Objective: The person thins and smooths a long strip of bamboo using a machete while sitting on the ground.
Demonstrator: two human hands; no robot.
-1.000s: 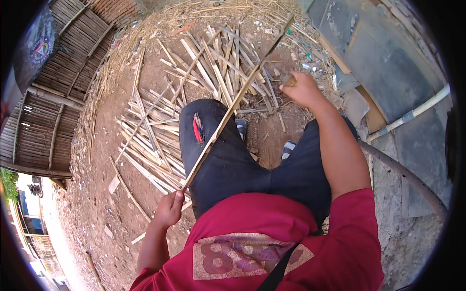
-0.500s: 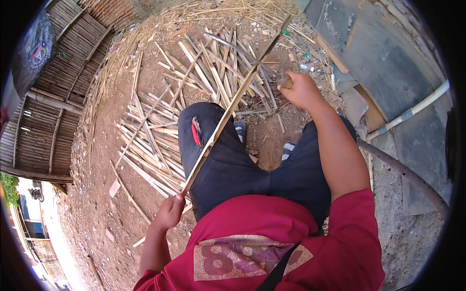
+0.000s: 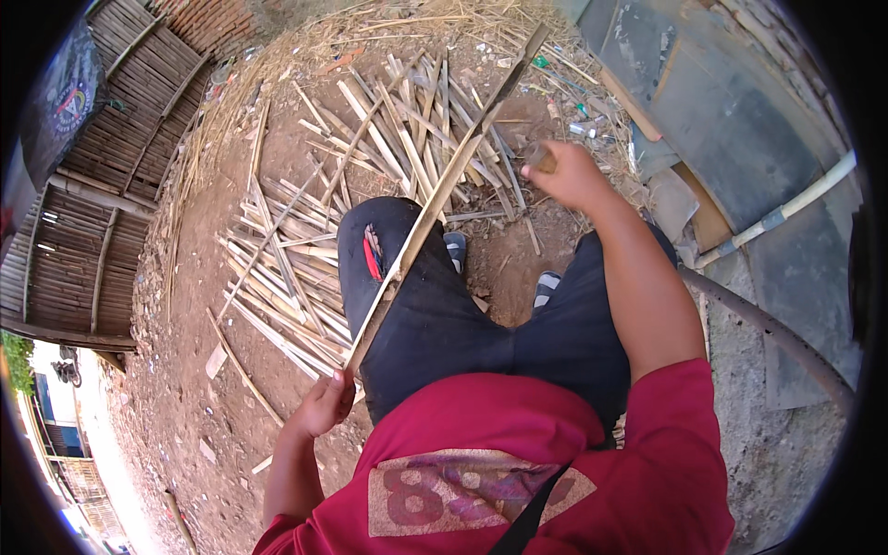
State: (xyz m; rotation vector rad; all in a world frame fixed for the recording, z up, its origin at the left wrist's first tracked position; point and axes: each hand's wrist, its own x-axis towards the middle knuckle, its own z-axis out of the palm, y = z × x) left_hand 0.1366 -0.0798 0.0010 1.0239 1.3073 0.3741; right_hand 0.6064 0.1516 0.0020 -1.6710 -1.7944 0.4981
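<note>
A long split bamboo strip [image 3: 424, 225] slants from lower left to upper right across my dark trousers, its far end above the ground. My left hand [image 3: 324, 404] is closed on the strip's near end. My right hand [image 3: 575, 176], to the right of the strip, is closed round the wooden handle [image 3: 543, 159] of a machete. The blade is too blurred to make out now. Beyond my knees lies a heap of split bamboo pieces [image 3: 407, 139], with another heap [image 3: 277, 264] beside my left leg.
A bamboo slat wall [image 3: 69, 254] stands at the left. Dark sheets [image 3: 731, 120] lean at the right, with a pale pipe [image 3: 786, 217] and a dark curved pole [image 3: 768, 319] nearer me. Dry straw and litter [image 3: 592, 125] lie on the dirt ground.
The machete blade, earlier seen across the bamboo strip, no longer shows clearly. The strip's far end has shifted slightly left. My left hand keeps its hold.
</note>
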